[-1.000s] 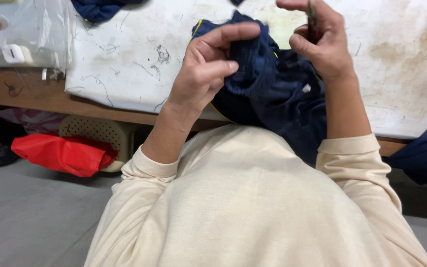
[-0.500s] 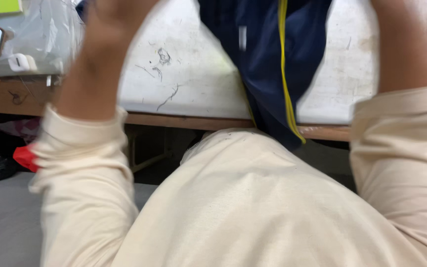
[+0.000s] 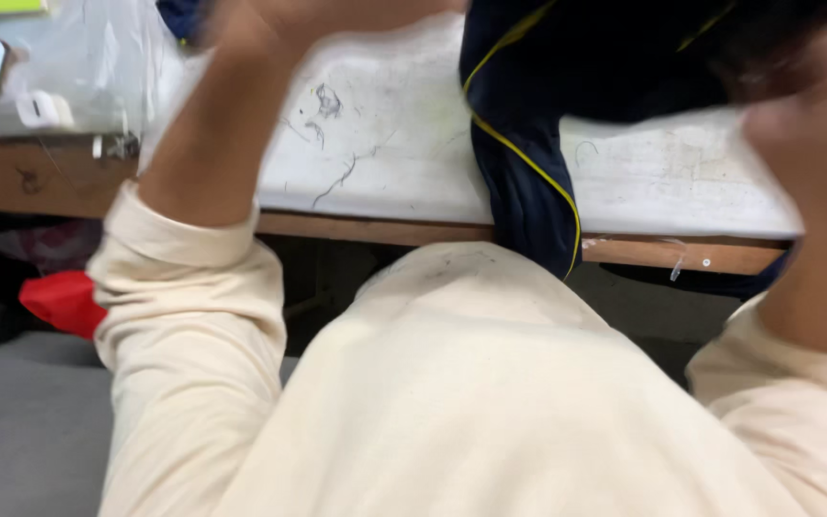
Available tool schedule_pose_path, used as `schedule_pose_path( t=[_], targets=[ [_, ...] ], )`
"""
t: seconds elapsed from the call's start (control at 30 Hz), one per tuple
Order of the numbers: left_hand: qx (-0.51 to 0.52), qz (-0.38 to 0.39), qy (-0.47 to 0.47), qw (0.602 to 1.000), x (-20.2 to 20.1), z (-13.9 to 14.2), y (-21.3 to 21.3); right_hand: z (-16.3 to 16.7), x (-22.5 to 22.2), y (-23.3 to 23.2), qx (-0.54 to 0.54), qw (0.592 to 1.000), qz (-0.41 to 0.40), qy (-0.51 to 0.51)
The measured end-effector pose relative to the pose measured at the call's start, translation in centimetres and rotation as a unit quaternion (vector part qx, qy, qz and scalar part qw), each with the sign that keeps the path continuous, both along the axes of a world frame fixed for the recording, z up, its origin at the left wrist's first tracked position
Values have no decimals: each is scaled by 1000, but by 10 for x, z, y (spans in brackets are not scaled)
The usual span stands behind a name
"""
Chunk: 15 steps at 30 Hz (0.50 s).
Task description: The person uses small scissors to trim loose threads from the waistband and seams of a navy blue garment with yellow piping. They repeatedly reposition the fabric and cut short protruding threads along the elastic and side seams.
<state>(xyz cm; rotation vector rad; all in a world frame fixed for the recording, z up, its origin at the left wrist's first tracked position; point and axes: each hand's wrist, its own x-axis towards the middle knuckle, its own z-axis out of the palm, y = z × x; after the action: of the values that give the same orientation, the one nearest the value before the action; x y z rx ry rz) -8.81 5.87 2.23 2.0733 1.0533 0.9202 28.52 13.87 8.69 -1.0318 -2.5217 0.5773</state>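
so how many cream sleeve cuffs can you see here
2. The left cuff sits low on the raised left forearm, in front of the worn white table. The right cuff is at the right edge, below the navy garment. None seem hidden.

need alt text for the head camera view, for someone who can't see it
A person in a cream long-sleeved top lifts a dark navy garment with yellow piping with the blurred left hand and right hand, over a scuffed white worktable. A red bundle lies below.
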Motion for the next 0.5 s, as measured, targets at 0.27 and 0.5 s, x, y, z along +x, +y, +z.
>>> schedule_pose_path(
  t=[0.27, 0.5],
  targets=[
    [-197, 222, -205, 933, 26, -125, -56, -154, -35, 22, -113, 966, 69, 223],
    [-141, 208, -364, 897, 42, -110, -75, -167, -89, 8, 191, 968, 161, 34]
  ],
)
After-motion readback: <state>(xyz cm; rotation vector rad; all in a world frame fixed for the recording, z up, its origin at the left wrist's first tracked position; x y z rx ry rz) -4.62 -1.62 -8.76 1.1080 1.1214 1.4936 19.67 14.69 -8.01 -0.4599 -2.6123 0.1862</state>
